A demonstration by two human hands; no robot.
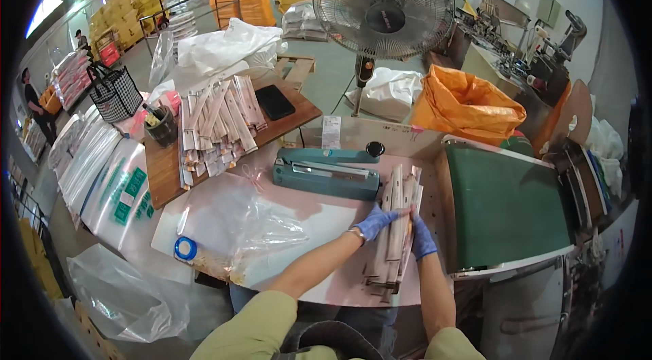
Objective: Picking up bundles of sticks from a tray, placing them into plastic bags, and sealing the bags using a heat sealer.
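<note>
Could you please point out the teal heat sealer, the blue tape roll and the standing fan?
Teal heat sealer (326, 173), head view, on its arm.
Blue tape roll (185, 248), head view, rim.
Standing fan (384, 3), head view, grille centre.

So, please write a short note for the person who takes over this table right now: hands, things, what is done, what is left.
Left hand, blue glove: presses the left side of the stack of long paper-wrapped sticks on the pink table.
Right hand, blue glove: presses the right side.
Done: this stack is gathered and squared up.
Left: a bigger pile of sticks waits on the wooden board. The teal heat sealer and clear bags lie left of the stack.
</note>
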